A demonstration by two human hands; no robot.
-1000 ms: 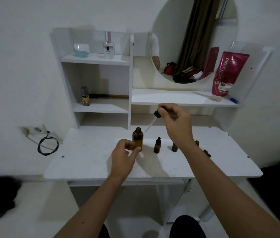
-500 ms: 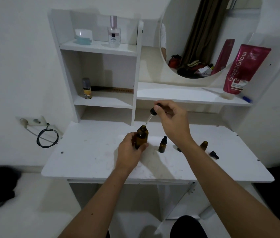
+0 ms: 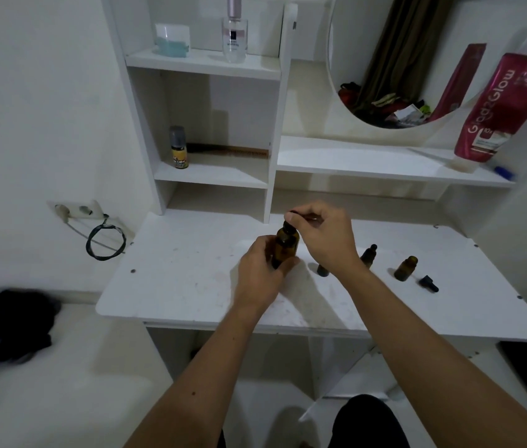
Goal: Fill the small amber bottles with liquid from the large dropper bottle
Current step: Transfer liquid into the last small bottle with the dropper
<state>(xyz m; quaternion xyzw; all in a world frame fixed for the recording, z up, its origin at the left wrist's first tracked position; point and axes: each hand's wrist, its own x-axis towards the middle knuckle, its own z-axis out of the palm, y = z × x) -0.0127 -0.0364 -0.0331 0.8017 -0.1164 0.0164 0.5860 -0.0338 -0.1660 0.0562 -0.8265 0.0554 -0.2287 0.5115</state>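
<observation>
Left hand [image 3: 257,270] grips the big bottle [image 3: 284,245] mid-desk [image 3: 174,286] while the right hand [image 3: 323,236] pinches the dropper [image 3: 291,218] at its neck, so I'd hold the base steady and draw slowly before going right to the open small bottle [image 3: 405,268].

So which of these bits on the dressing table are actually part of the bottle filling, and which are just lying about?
In use: large amber bottle held by the left hand; dropper cap pinched by the right hand; small capped bottle; small open bottle; loose dropper cap.

Lying about: pink tube, perfume bottle, comb, spray can.
</observation>
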